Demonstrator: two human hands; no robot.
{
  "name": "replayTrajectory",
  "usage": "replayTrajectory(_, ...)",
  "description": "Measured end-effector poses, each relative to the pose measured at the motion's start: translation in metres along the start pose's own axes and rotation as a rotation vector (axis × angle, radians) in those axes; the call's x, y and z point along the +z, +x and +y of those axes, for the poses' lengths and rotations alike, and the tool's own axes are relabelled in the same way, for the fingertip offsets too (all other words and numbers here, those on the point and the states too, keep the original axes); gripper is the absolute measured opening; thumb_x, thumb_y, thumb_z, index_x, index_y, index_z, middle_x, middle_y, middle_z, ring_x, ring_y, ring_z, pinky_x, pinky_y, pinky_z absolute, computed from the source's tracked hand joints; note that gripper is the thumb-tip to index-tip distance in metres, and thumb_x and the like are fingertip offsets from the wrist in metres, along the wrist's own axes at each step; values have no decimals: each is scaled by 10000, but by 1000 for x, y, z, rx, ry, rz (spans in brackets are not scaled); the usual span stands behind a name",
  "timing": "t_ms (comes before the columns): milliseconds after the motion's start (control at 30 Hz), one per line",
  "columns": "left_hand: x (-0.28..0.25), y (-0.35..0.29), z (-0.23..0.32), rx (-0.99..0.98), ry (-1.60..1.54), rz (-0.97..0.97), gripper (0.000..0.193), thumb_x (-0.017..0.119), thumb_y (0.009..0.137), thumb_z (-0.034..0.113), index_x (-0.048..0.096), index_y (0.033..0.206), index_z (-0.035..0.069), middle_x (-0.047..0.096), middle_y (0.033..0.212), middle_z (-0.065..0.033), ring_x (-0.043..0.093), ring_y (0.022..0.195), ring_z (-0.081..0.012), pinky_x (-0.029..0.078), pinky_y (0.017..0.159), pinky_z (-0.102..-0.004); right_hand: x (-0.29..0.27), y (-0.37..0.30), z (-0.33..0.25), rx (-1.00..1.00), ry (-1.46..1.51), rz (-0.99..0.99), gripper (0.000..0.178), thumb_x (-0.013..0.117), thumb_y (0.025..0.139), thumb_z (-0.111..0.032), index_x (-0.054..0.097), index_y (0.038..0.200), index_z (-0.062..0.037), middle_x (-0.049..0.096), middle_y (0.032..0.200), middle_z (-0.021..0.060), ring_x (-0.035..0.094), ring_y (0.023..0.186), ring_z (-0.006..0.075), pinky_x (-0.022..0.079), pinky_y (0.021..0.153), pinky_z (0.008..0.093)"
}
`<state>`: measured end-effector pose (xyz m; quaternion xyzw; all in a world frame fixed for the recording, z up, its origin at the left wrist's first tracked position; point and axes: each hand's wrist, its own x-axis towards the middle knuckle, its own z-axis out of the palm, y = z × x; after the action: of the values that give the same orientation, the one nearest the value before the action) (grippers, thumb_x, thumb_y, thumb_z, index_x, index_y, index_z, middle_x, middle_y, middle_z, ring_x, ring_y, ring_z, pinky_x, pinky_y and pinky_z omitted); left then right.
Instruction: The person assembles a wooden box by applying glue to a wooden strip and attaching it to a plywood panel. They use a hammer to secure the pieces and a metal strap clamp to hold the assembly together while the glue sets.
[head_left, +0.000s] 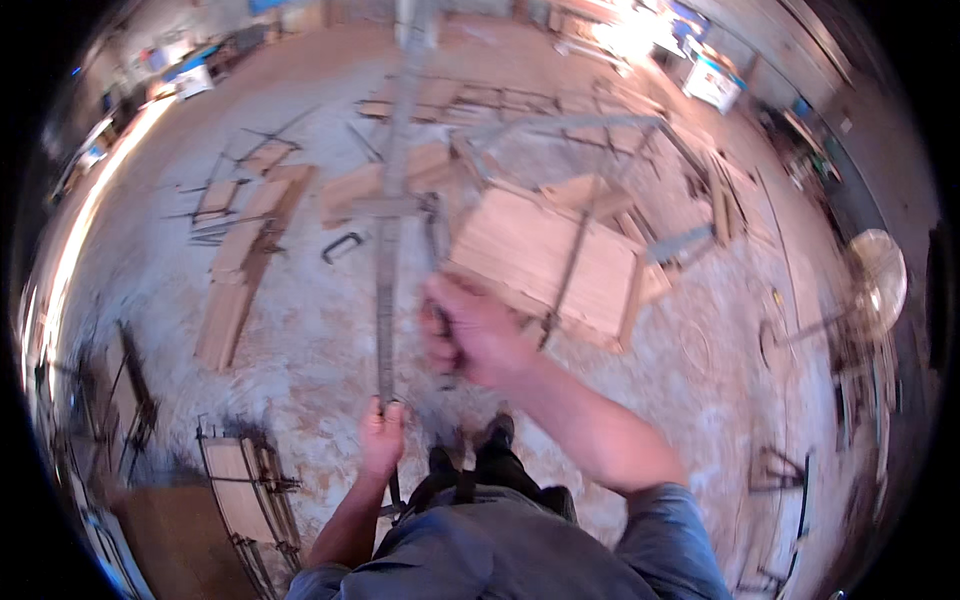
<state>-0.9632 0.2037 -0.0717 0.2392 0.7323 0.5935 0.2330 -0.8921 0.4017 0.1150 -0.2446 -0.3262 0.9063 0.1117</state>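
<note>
A long metal bar clamp (386, 290) stretches away in front of me, its sliding jaw (385, 207) crossing the bar partway along. My left hand (382, 435) is closed round the bar's near end. On the right of the bar, my right hand (475, 332) is closed on the clamp's dark screw handle (433, 235); motion smears its fingers. Beyond that hand lies a rectangular wooden panel (540, 255) with a raised rim, crossed by another clamp bar (575, 255).
Stacked boards (245, 270) lie on the floor at the left, near a small C-clamp (342, 247). A clamped panel (240, 490) rests at lower left. A metal frame (590, 120) surrounds more wood pieces behind the panel. A pedestal fan (878, 285) stands far right.
</note>
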Motion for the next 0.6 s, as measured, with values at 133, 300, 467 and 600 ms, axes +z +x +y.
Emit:
replayTrajectory(133,-13,-7,0,-147,-128,-41,269,481,978,268,491,773,94,459,562,16,428,470,-82,339,422,-242,25,15,37,-385,-159,96,228,498,985,-308,474,876,-110,464,580,-11,432,445,88,341,378,245)
replayTrajectory(300,-7,-13,37,-201,-293,-150,344,487,972,364,465,794,70,432,521,-20,401,414,-109,314,382,-250,-5,63,50,-1094,-583,415,190,529,960,-209,469,861,-58,470,554,70,499,453,215,379,412,334)
replayTrajectory(467,-31,-12,36,-174,-437,-450,402,538,950,442,462,829,66,427,550,-28,356,388,-111,284,335,-273,-85,73,-17,-1377,-1128,380,159,623,886,-178,519,861,-60,512,628,129,539,569,324,426,495,392)
replayTrajectory(600,-33,3,44,-202,-464,-573,407,530,949,457,449,842,73,404,542,-20,353,379,-116,290,331,-277,-98,58,-38,-1484,-1204,263,219,687,831,-218,542,783,-61,511,647,120,540,573,323,433,514,408)
